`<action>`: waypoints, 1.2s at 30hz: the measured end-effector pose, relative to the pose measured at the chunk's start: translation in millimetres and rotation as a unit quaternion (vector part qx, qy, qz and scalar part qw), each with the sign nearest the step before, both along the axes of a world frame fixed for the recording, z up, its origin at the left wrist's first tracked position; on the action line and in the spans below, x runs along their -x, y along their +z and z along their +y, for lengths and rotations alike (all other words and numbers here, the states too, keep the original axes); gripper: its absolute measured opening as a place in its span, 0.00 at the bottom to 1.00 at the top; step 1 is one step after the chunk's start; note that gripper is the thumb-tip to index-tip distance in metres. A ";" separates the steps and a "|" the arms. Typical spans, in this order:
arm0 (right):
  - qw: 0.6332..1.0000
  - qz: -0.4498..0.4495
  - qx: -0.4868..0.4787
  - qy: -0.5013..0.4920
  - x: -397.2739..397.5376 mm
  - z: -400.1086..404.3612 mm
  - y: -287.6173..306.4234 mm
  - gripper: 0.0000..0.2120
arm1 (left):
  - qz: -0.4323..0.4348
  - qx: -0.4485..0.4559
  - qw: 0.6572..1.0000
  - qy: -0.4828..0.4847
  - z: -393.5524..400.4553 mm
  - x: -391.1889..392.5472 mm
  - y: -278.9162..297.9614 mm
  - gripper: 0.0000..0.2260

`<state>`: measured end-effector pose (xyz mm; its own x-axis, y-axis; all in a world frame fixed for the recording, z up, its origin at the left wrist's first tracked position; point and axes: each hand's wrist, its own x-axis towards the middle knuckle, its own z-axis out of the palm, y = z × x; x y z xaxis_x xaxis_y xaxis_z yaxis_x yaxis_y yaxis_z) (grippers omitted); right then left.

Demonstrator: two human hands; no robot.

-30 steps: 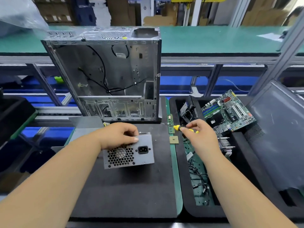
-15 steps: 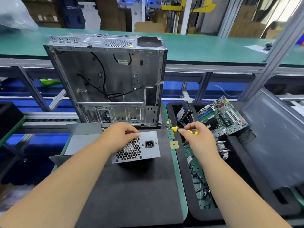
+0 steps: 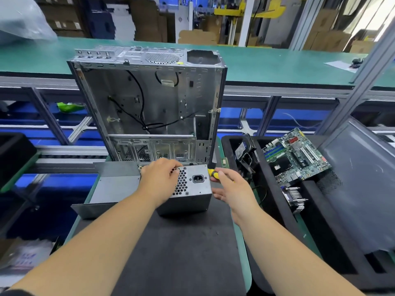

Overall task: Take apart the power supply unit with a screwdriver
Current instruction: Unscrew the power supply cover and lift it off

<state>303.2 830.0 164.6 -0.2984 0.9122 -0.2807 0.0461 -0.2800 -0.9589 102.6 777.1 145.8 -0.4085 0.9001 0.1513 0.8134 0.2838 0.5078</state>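
Both hands at power supply unit point(image 3: 190, 189); screwdriver point(image 3: 213, 174) pinched

Bare grey sheet metal on the power supply unit point(image 3: 192, 186), dull sheen, perforated vent. Matt black foam-like mat point(image 3: 181, 248) beneath. Glossy yellow plastic screwdriver handle point(image 3: 213, 173). Unpainted galvanised-looking steel computer case point(image 3: 149, 107). Smooth green counter point(image 3: 277, 67).

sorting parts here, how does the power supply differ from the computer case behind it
The power supply is a small closed box gripped by the left hand; the computer case is far larger, open-sided and untouched. The power supply lies on the black mat; the case stands upright behind it. Both are bare grey metal with vent holes.
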 end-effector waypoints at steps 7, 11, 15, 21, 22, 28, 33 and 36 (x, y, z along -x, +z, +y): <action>1.000 -0.011 0.007 -0.015 6.6 -1.0 0.3 0.09 | -0.040 0.052 0.995 -0.075 16.7 16.7 6.5 0.17; 0.999 -0.035 0.003 -0.030 5.6 -0.4 1.2 0.09 | 0.059 0.106 0.989 -0.087 20.3 9.2 10.2 0.19; 0.994 -0.065 -0.014 -0.085 -2.4 7.6 -2.3 0.05 | 0.069 0.072 0.986 -0.132 15.7 -13.3 9.3 0.19; 0.985 -0.091 -0.102 -0.110 -22.6 20.5 2.7 0.04 | 0.068 0.041 0.986 -0.145 5.4 -20.1 14.1 0.12; 0.978 -0.109 -0.135 -0.116 -24.5 22.1 4.6 0.07 | 0.060 0.030 0.988 -0.141 3.2 -19.4 15.2 0.10; 0.963 -0.192 -0.184 -0.039 -21.8 53.4 -3.1 0.11 | -0.049 0.058 0.988 -0.138 -10.7 -17.5 27.3 0.09; 0.957 -0.266 -0.050 0.101 -5.7 80.2 -41.9 0.04 | -0.178 0.075 0.973 -0.123 -30.9 -18.2 26.6 0.10; 0.953 -0.254 0.027 0.166 8.0 83.5 -63.6 0.06 | -0.159 0.075 0.976 -0.126 -40.1 -23.0 26.2 0.09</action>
